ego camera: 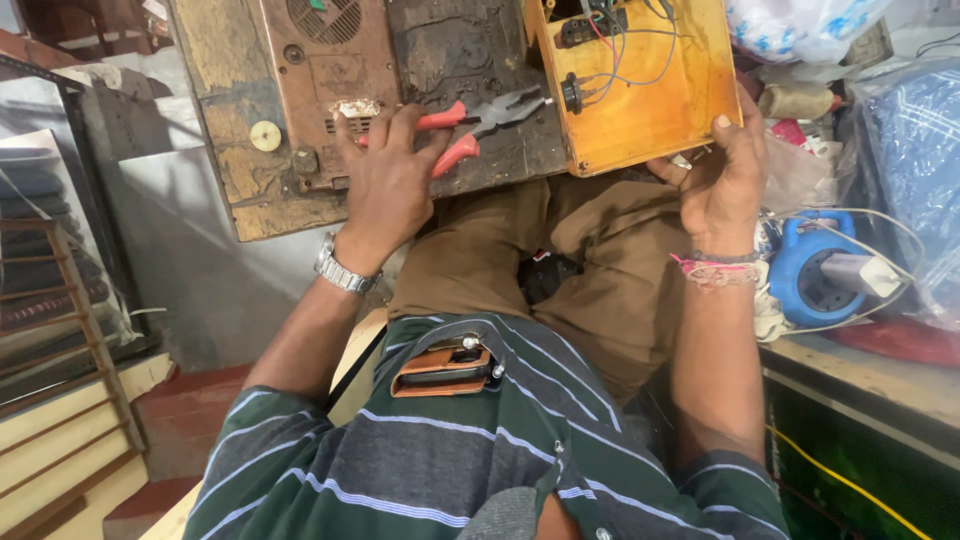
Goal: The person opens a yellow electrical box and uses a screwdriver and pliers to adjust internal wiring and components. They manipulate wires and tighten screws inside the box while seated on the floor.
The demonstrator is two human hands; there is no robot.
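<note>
The left hand [388, 185] closes around red-handled pliers [478, 122] on the worn wooden board [250, 190], its far edge cut off. The right hand [718, 180] grips the orange box [650, 110], whose wiring is partly out of view; a blue cord reel [815, 275] lies right.

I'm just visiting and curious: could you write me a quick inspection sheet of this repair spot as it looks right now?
Surface: a worn wooden board lies across the person's lap, with a brown metal unit on it.
Job's things: red-handled pliers; an open orange box with wiring inside.
Clutter: plastic bags and a blue extension reel on the bench at the right.
Grippers: left hand grips the pliers' handles; right hand holds the orange box by its lower corner.
Cables: thin wires inside the box; a white cord by the reel.
Surroundings: wooden shelves at the left.
</note>
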